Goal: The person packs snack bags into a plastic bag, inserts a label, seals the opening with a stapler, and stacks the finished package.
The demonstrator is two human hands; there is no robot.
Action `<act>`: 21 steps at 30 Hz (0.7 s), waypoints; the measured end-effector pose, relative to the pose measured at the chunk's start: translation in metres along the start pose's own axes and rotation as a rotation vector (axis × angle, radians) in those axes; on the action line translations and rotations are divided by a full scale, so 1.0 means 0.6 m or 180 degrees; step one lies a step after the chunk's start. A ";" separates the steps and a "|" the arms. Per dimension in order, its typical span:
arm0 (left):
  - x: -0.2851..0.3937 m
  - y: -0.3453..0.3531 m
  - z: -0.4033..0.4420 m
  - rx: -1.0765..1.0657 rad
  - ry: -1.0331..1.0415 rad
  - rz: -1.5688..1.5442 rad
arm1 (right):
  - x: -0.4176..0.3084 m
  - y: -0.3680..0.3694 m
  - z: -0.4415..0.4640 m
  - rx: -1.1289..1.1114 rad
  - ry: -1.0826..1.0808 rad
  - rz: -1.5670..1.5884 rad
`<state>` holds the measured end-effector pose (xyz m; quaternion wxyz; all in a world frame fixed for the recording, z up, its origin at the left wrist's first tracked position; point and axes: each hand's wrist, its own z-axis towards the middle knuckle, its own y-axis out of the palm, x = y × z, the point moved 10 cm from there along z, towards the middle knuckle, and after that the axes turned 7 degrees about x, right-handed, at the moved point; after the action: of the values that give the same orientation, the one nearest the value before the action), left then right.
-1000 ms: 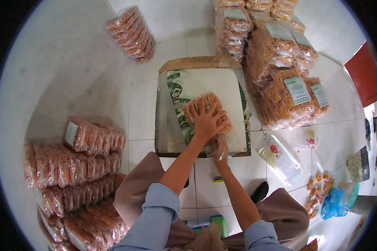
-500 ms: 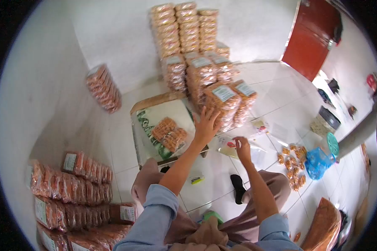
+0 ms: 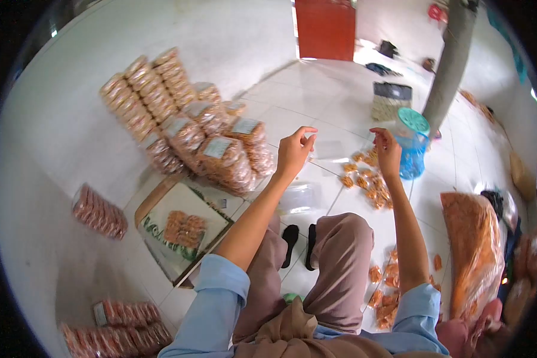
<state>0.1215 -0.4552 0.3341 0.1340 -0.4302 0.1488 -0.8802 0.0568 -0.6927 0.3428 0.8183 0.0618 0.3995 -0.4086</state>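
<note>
My left hand is raised over the tiled floor, its fingers bent and a gap between thumb and index finger; nothing shows in it. Nearby at left stand clear packs of orange-brown snacks with white labels. Clear plastic bags lie on the floor below that hand. My right hand hangs above small snack packets scattered on the floor, its fingers loosely bent and apart, with nothing visible between them. A low board at left carries a wrapped snack pack.
Tall stacks of packs lean by the wall. A blue plastic bag with a green-lidded container stands beside a pillar. At right is a big sack of orange snacks. More packets lie near my right knee.
My view has turned to the right. My left hand has come away from the labelled snack pack, and my right hand has left the plastic bags on the floor. Both now reach forward.
</note>
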 end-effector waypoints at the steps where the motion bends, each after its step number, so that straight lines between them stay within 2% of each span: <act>1: -0.012 0.036 0.008 -0.0035 -0.0056 -0.0160 | 0.039 -0.029 0.001 0.0183 0.0238 -0.0282; 6: -0.114 0.230 0.037 -0.0255 -0.0517 -0.0768 | 0.246 -0.078 -0.017 0.0562 0.0341 -0.0518; 9: -0.231 0.369 0.023 -0.0851 -0.0724 -0.0369 | 0.383 -0.052 -0.060 0.0340 0.0746 -0.0978; 10: -0.293 0.418 -0.012 -0.1141 -0.0819 -0.0124 | 0.419 -0.033 -0.091 0.0152 0.0883 -0.1011; 12: -0.400 0.496 -0.082 -0.1292 -0.0852 0.0178 | 0.551 0.005 -0.171 -0.0060 0.1164 -0.1457; 14: -0.560 0.573 -0.185 -0.1136 -0.1657 -0.0599 | 0.623 0.074 -0.246 -0.0471 0.1430 -0.0921; 16: -0.635 0.616 -0.254 -0.1388 -0.2429 -0.0207 | 0.685 0.129 -0.283 -0.0898 0.1396 -0.0924; 17: -0.666 0.634 -0.287 -0.1315 -0.2840 -0.0578 | 0.723 0.156 -0.311 -0.1038 0.1577 -0.0818; 18: -0.681 0.659 -0.301 -0.1334 -0.2941 -0.0566 | 0.747 0.173 -0.313 -0.1110 0.1649 -0.0834; 20: -0.713 0.683 -0.302 -0.0646 -0.2965 -0.1210 | 0.773 0.216 -0.293 -0.0955 0.1302 -0.0919; 21: -0.710 0.696 -0.291 -0.0691 -0.2824 -0.1156 | 0.784 0.233 -0.280 -0.0898 0.1184 -0.0965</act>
<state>0.2807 -0.6585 -0.2313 -0.0167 -0.7941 0.0908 -0.6007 0.2191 -0.8201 -0.1328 0.6610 -0.0393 0.6004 -0.4484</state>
